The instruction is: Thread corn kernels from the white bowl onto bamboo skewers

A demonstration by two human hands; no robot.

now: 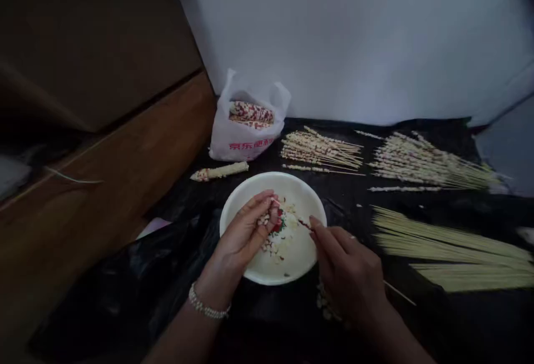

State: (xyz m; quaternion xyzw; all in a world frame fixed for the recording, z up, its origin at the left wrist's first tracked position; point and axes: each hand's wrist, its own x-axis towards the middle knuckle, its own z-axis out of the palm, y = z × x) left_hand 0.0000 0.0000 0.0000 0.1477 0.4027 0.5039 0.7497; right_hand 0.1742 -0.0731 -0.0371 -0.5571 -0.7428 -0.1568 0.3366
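Observation:
Over the white bowl (236, 200), my left hand (249, 230) is curled around some pale corn kernels (263, 219), with a small pinkish piece between its thumb and finger. My right hand (348, 258) grips a thin wooden skewer (399, 293), whose back end sticks out past the wrist. Dark red kernels (304, 224) sit on the skewer's front end, just beyond the right fingertips. The two hands are apart. Loose kernels (273, 250) lie in the bowl below, around a red and green print partly hidden by my left hand.
Behind the bowl stands a white plastic bag (225, 138) with red-speckled corn cobs (252, 112). A mostly stripped cob (221, 172) lies beside it. Kernel-threaded skewers (319, 149) are piled at the back, another pile (417, 161) farther right. Bare skewers (442, 247) lie right, on black plastic sheeting (175, 247).

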